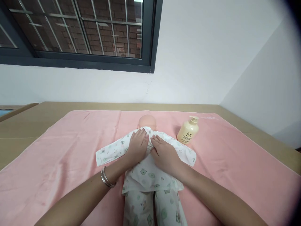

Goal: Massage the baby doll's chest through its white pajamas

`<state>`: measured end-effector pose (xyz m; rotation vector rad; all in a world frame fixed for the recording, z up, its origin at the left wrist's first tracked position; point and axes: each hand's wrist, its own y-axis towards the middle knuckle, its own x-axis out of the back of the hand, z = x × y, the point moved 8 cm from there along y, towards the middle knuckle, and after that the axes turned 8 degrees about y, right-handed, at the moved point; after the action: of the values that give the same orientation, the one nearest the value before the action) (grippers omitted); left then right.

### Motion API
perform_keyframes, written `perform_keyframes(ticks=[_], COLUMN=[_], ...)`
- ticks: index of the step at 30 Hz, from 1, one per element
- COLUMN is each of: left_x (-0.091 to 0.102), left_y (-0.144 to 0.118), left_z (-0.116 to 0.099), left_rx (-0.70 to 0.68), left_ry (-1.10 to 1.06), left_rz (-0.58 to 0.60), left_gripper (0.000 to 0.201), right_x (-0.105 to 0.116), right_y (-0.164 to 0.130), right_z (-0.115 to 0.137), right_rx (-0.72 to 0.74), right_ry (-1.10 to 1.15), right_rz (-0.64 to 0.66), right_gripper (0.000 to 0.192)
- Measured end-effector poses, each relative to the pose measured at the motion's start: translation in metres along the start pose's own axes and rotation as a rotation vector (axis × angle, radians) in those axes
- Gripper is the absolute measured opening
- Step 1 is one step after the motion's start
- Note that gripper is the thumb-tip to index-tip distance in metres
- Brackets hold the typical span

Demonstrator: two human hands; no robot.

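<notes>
A baby doll lies stretched out on a pink sheet, its bald head farthest from me and no face showing. It wears a white printed top with the sleeves spread to both sides, and matching trousers. Flat on the upper left of the top rests my left hand, fingers stretched toward the collar. My right hand lies on the upper right part, fingers extended and angled inward. Both palms touch the cloth, and neither hand grips anything. Two silvery bangles circle my left wrist.
A cream pump bottle stands on the sheet just beyond the right sleeve. The pink sheet covers most of a wooden surface. Behind it rise a white wall and a dark-framed, barred window.
</notes>
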<state>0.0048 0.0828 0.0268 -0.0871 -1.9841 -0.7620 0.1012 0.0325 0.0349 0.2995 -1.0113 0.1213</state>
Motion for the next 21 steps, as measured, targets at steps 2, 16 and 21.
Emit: perform_keyframes(ticks=[2, 16, 21], left_x=[-0.004, 0.003, 0.006], left_y=[0.001, 0.002, -0.006], left_z=[0.005, 0.0, -0.003], left_rx=[0.004, -0.005, 0.031], left_ry=[-0.003, 0.154, 0.182], left_rz=[0.017, -0.132, -0.172], left_gripper=[0.047, 0.038, 0.034], right_x=[-0.001, -0.008, -0.01], right_y=[0.003, 0.041, 0.037], right_z=[-0.005, -0.046, -0.046], right_rx=[-0.016, 0.043, -0.002], right_ry=[0.036, 0.08, 0.027], right_rz=[-0.001, -0.121, -0.12], right_gripper=[0.049, 0.062, 0.064])
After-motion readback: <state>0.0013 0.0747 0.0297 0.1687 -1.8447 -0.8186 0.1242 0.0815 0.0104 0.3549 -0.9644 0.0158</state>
